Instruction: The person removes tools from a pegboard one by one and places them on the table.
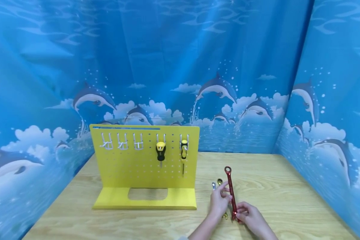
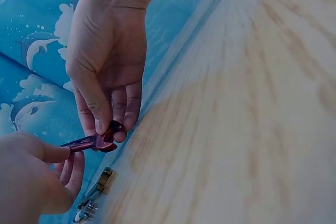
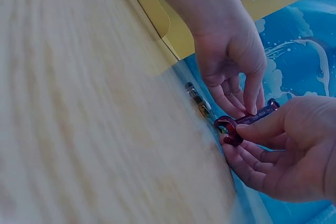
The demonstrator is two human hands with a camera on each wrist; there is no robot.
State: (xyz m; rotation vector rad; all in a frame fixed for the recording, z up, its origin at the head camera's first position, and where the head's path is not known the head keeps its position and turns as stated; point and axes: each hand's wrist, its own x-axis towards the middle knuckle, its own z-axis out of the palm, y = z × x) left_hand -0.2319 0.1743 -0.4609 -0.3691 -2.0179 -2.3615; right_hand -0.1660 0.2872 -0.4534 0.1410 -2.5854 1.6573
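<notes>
Red wrench pinched by left hand and right hand
Ring end pointed toward twelve o'clock; best steadied lightly.

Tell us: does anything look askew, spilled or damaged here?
Nothing clearly stands out: the stubby screwdriver and longer screwdriver hang blade-down on the yellow pegboard, the red wrench looks straight, and no spill shows. The gold wrench and silver tool are partly hidden, so I can't judge them fully.

Your place: curtained tool station | facing you: dolphin-print backdrop | before you: wood-grain table, yellow pegboard, screwdrivers
</notes>
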